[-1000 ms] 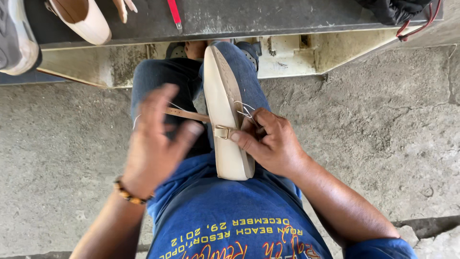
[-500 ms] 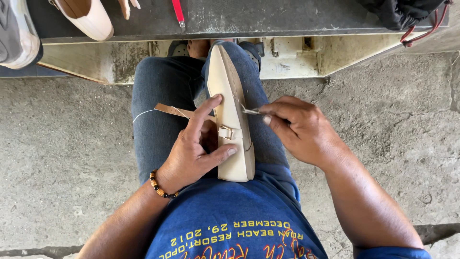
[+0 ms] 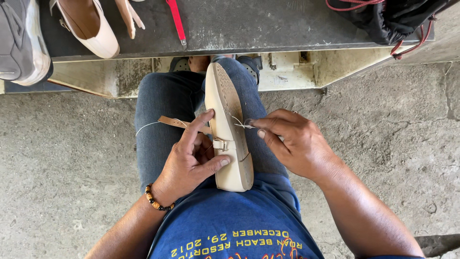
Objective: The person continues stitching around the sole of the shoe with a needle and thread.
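A blue short-sleeved T-shirt (image 3: 239,230) with yellow and orange print across the front is worn, together with dark blue denim jeans (image 3: 160,115). The forearms are left bare. A bracelet of brown and black beads (image 3: 155,199) is seen around the wrist of the left hand (image 3: 191,160). Dark, grey-patterned footwear (image 3: 251,64) is partly visible below the knees.

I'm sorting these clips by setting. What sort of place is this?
Probably a street-side shoe-repair spot. The left hand steadies a cream shoe on the lap, the right hand pinches a needle with thread, and another cream shoe sits on a low dark bench over bare concrete ground.
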